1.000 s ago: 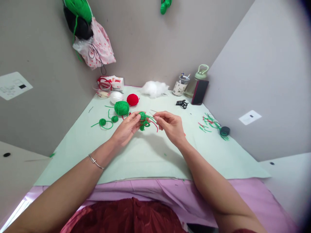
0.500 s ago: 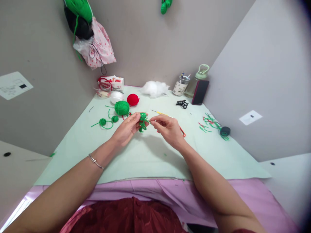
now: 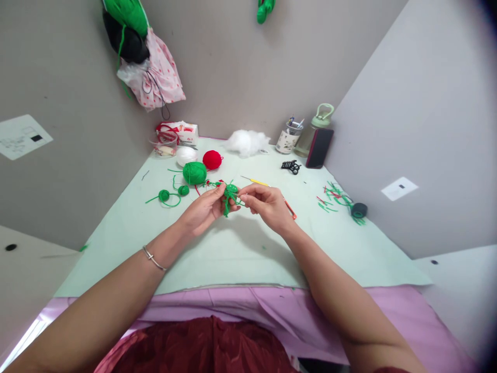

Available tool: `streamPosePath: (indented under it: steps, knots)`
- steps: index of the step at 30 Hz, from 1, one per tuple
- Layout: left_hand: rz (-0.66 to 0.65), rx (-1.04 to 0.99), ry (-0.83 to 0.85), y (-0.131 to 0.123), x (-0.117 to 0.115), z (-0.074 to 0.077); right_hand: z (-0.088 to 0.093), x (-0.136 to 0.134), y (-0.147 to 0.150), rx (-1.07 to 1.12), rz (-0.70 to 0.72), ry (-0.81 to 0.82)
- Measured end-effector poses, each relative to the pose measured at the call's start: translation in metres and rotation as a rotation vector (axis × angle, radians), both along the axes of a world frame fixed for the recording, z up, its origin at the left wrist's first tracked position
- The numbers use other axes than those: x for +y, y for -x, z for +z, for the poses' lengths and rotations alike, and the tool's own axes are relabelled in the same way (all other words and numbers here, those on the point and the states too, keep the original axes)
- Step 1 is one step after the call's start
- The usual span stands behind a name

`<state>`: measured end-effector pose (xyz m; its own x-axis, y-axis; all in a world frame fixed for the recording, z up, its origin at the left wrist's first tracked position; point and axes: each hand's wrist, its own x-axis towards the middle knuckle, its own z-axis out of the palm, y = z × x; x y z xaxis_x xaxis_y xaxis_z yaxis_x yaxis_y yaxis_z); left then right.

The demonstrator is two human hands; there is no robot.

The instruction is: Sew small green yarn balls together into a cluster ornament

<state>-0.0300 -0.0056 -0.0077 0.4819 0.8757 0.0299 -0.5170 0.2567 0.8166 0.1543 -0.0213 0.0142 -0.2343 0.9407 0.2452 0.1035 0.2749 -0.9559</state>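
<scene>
Both hands meet above the pale green surface (image 3: 240, 248), just in front of the green yarn ball (image 3: 194, 172). The left hand (image 3: 204, 207) has its grip closed on a small green crocheted piece (image 3: 230, 196), thumb and fingers pinching it from the left. The right hand (image 3: 266, 203) has its grip closed at the piece's right edge on something thin, too small to tell whether it is a strand or a needle. A crochet hook (image 3: 259, 183) lies on the surface just behind the right hand.

The piece is small and held only at its edges, so a hard tug by the right hand could slip it out of the left pinch or pull a stitch loose. Loose green tails hang below the piece and could tangle. The red yarn ball (image 3: 212, 159), right of the green yarn ball, trails a strand toward the hands that could snag.
</scene>
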Motion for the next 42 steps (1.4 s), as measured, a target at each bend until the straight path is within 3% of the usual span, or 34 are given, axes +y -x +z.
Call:
streamPosePath:
  steps: [13,19,30,33,39,42]
  knots:
    - [-0.058,-0.09,0.024,-0.005,-0.007,0.003,0.002,-0.009,0.013,0.07,-0.039,-0.019]
    - [-0.009,-0.095,0.051,-0.006,-0.006,0.006,0.002,-0.006,0.011,0.108,-0.009,0.017]
    - [0.057,-0.083,0.072,-0.003,-0.001,0.004,0.011,0.006,-0.011,0.166,-0.223,0.022]
    - [0.062,-0.064,0.046,-0.004,-0.002,0.002,0.009,0.005,-0.007,0.072,-0.216,-0.048]
    - [0.043,-0.003,0.03,-0.008,-0.007,-0.002,-0.001,-0.006,0.008,-0.202,-0.178,-0.36]
    - [0.022,0.009,0.053,-0.01,-0.009,-0.004,-0.003,-0.008,0.01,-0.22,-0.199,-0.397]
